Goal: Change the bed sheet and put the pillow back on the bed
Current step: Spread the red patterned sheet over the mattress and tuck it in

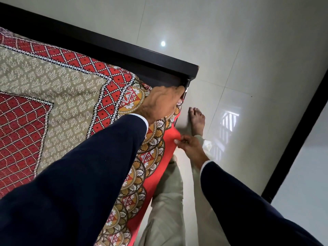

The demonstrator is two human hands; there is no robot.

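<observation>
A patterned bed sheet (58,89) in red, beige and ochre covers the bed, its plain red border hanging over the near side. My left hand (159,103) is at the bed's corner, fingers curled down into the gap between the sheet and the dark frame (134,55); its fingertips are hidden. Lower down, my right hand (188,144) pinches the red edge of the sheet at the bed's side. No pillow is in view.
The dark wooden footboard runs along the bed's far edge to the corner. Glossy pale floor tiles (248,68) lie beyond. My bare foot (197,119) stands close beside the bed. A dark door frame or strip (292,139) crosses at the right.
</observation>
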